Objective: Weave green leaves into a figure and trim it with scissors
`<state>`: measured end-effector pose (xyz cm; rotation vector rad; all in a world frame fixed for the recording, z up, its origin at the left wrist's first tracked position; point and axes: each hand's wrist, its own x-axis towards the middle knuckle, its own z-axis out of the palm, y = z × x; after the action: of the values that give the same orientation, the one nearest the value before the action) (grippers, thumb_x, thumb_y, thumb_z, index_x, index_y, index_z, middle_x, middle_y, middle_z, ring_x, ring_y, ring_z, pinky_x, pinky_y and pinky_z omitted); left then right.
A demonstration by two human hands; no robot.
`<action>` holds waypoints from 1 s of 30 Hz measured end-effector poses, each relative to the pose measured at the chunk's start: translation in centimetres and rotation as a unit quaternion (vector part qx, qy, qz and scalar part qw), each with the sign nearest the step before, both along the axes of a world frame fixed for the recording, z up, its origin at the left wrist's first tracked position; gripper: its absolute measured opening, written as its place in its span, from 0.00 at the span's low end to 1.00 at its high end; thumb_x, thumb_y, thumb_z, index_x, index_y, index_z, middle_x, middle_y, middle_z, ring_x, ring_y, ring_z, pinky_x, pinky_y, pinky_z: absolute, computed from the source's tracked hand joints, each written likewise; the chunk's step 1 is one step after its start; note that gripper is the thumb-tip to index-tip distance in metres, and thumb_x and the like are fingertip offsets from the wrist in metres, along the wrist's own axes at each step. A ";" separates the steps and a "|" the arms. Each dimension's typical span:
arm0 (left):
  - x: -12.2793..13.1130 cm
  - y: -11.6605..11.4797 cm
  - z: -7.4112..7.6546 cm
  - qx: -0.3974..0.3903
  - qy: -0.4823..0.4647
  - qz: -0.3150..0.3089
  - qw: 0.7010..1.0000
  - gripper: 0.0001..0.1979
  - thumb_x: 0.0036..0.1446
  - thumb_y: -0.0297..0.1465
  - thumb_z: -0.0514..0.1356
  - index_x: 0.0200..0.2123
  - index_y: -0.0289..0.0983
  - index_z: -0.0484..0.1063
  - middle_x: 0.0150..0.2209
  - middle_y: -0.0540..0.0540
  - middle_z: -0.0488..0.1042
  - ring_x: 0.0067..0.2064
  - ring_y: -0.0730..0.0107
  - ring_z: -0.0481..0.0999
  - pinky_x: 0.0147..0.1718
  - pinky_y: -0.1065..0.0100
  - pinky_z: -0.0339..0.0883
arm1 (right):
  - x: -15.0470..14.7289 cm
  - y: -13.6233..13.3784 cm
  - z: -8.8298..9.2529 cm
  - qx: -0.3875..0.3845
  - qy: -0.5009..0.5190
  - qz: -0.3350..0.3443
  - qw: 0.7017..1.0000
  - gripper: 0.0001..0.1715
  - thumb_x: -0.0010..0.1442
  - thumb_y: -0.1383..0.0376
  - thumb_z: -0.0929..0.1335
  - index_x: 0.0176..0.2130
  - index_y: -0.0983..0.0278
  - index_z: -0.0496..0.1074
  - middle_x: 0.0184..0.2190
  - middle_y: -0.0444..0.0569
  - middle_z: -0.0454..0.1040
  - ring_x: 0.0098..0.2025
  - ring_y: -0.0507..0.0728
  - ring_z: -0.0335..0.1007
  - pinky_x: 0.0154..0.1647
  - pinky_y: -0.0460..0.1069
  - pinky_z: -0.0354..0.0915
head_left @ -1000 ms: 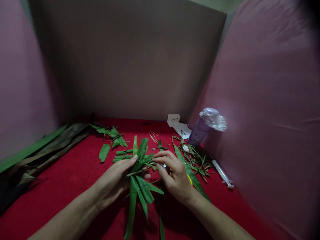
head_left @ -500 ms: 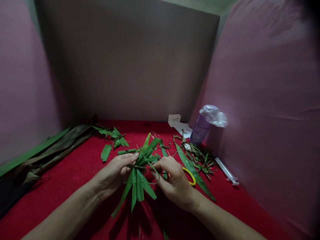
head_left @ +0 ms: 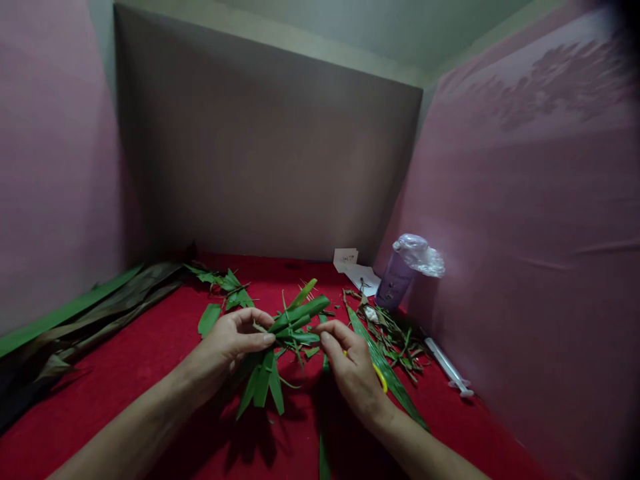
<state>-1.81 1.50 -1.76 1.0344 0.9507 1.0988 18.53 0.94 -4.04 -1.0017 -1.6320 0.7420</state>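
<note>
My left hand (head_left: 225, 347) pinches a bundle of cut green leaf strips (head_left: 297, 320) between thumb and fingers, just above the red cloth. Some strips point right and up, others fan out downward below the thumb, and a yellowish tip sticks up at the top. My right hand (head_left: 350, 360) is closed, thumb and forefinger pressed together at the right end of one strip. Partly hidden behind that hand is a yellow loop handle (head_left: 382, 380). A long green leaf (head_left: 390, 373) lies beside it.
On the red cloth (head_left: 165, 393), leaf pieces (head_left: 233, 290) lie behind my left hand. Long dry and green leaves (head_left: 115, 303) line the left side. To the right are a twig pile (head_left: 400, 337), a syringe (head_left: 450, 370), a purple bottle with plastic wrap (head_left: 395, 283) and white papers (head_left: 363, 277).
The bundle has turned, so more strips point right. My left thumb has come over its front, and my right fingers have moved to a strip's end. The camera view has tilted upward.
</note>
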 end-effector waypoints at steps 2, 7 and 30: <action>-0.1 0.1 -0.1 0.008 0.009 -0.001 1.000 0.13 0.41 0.27 0.68 0.31 0.37 0.69 0.24 0.51 0.75 0.24 0.74 0.72 0.26 0.72 0.66 | 0.0 0.3 0.0 -0.041 0.069 0.025 0.996 0.11 0.60 0.62 0.63 0.31 0.65 0.69 0.26 0.45 0.68 0.30 0.53 0.63 0.32 0.46 0.59; 0.0 0.1 0.0 0.031 0.047 -0.003 0.998 0.13 0.40 0.28 0.68 0.31 0.37 0.70 0.25 0.50 0.75 0.26 0.72 0.73 0.27 0.70 0.65 | -0.2 0.6 -0.2 -0.167 0.208 0.137 0.954 0.15 0.58 0.57 0.66 0.40 0.65 0.70 0.35 0.48 0.70 0.31 0.52 0.63 0.28 0.44 0.59; 0.8 -0.4 0.8 0.022 0.187 -0.002 0.982 0.13 0.41 0.38 0.67 0.27 0.35 0.76 0.25 0.45 0.77 0.26 0.65 0.74 0.26 0.67 0.65 | 0.0 1.3 -0.9 -0.244 0.307 0.115 0.913 0.11 0.46 0.62 0.73 0.29 0.68 0.73 0.23 0.44 0.70 0.22 0.48 0.58 0.24 0.44 0.54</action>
<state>-1.00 1.11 -0.99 1.3076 1.2263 0.9414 18.51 2.25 -4.92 -0.7928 -1.0303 1.5085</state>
